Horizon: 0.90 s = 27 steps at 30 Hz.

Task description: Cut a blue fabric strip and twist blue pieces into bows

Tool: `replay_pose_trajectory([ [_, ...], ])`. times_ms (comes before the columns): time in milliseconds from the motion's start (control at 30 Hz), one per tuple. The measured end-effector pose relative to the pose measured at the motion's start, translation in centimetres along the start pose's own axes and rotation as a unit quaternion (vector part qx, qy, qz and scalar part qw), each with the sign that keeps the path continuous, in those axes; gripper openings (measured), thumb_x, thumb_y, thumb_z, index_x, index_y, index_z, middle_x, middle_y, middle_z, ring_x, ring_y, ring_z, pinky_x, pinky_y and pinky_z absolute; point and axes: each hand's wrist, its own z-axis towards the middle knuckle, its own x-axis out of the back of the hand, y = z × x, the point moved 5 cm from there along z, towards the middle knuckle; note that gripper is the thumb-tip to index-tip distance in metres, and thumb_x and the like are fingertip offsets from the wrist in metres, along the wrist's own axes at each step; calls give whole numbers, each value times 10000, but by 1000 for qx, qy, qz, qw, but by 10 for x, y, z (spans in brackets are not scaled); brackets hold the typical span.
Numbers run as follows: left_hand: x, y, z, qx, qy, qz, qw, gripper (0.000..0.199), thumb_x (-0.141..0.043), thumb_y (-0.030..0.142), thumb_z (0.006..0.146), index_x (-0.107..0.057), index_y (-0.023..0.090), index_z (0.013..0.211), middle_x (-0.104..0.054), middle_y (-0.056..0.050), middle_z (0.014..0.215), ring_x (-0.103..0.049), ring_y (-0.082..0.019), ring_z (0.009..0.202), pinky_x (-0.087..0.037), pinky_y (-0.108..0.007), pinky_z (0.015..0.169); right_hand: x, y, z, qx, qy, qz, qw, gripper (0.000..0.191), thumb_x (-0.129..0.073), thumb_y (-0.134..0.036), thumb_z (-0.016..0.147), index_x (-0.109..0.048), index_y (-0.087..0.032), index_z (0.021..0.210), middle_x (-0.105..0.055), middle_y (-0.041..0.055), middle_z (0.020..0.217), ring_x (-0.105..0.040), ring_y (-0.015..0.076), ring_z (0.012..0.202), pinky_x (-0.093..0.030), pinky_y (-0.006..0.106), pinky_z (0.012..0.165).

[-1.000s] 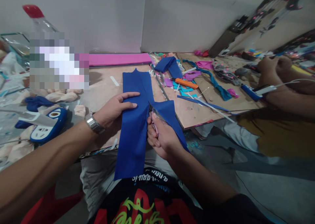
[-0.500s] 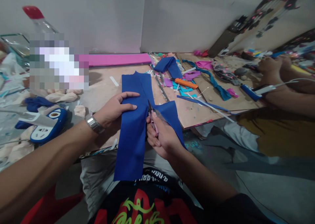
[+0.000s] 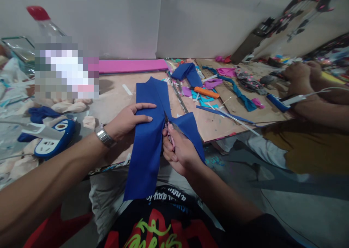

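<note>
A blue sheet of cloth or crepe paper (image 3: 145,150) lies partly on the table and hangs over its near edge. My left hand (image 3: 128,120) grips its left side, thumb and forefinger on top and the other fingers hidden underneath. My right hand (image 3: 180,146) is closed round small scissors (image 3: 169,131) with dark blades and pinkish handles. The blades sit in a slit that splits the sheet lengthwise. To the right of the blades, the cut part folds away beside my right hand.
Folded blue material (image 3: 188,73), an orange-handled cutter (image 3: 206,92) and coloured scraps lie beyond the sheet. A pink stack (image 3: 133,66) runs along the wall. At left is a blue-white power strip (image 3: 54,139). Another person's arms (image 3: 313,95) rest at the right.
The hanging lower end of the blue sheet has shifted slightly left. Both hands stay almost in place, with the scissors still in the slit.
</note>
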Motion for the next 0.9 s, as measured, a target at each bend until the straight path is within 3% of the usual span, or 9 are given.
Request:
replay_pose_trajectory([
  [167,-1,1,-2,-4,2,-7,1000,660,-857,249,683,-702,196,1322,-763,-72,1132,-685,-173,826,-554,-285,752,-1,0,0,1,1,-1,1000,431,-727,-599,857,-528,-217,839,-444,-134,447,-259,25,284,-190,163,318],
  [467,3,-3,3,-9,53,-66,996,631,-854,257,701,-691,195,1307,-752,-85,1193,-711,-210,933,-583,-336,848,-1,3,-1,-10,4,13,1000,429,-728,-602,859,-540,-217,841,-445,-129,446,-263,28,281,-175,169,317],
  [900,10,-1,6,-47,87,-38,994,676,-853,262,666,-687,172,1315,-730,-83,1214,-673,-191,903,-550,-305,795,-2,4,-5,-8,2,12,1000,451,-739,-623,839,-550,-214,849,-439,-131,443,-252,26,281,-159,172,321],
])
